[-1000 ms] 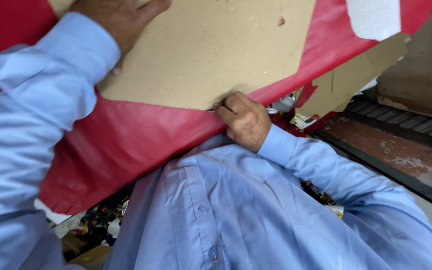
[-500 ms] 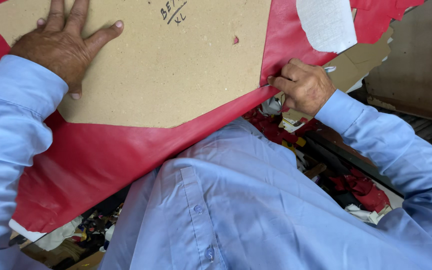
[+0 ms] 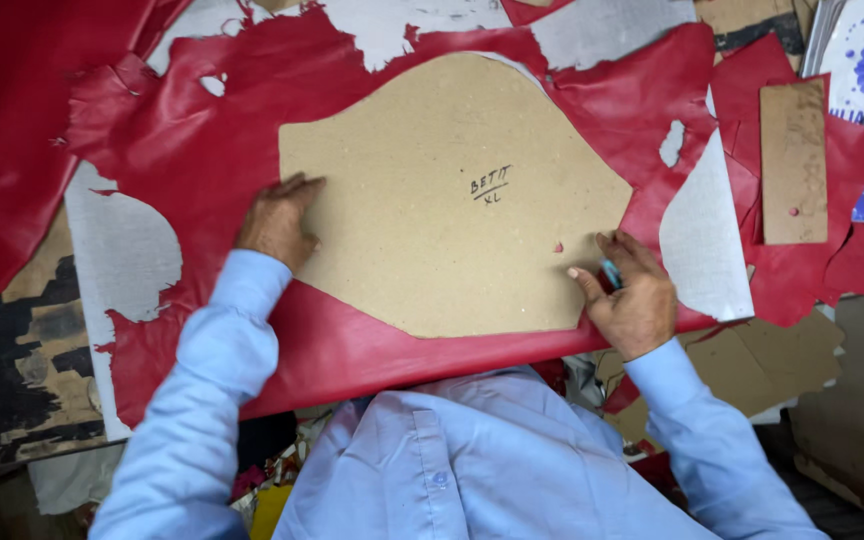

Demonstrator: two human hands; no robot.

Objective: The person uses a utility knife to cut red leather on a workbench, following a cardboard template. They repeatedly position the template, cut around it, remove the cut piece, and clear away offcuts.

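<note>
**Head view: cardboard pattern held flat on red leather**

Head view shows a tan cardboard pattern [image 3: 442,190] laid on a sheet of red leather [image 3: 202,160] spread over the desk [image 3: 12,350]. The left hand [image 3: 277,222] is pressed down, fingers spread, on the pattern's left edge. The right hand [image 3: 630,295] rests at the pattern's lower right edge, fingers curled around a small blue-green marking tool [image 3: 611,273], little of which can be seen. Right of the pattern, a narrow cardboard strip [image 3: 792,160] lies on the leather, and pale cut-out gaps [image 3: 707,240] show between pattern and strip. Below the pattern, the leather's near edge hangs over the desk toward a light blue shirt [image 3: 472,460].

A likely risk is judged to be slippage: only two edges of the pattern are held, so any push from the tool could shift it across the smooth leather, and the overhanging weight could drag the sheet beneath it
</note>
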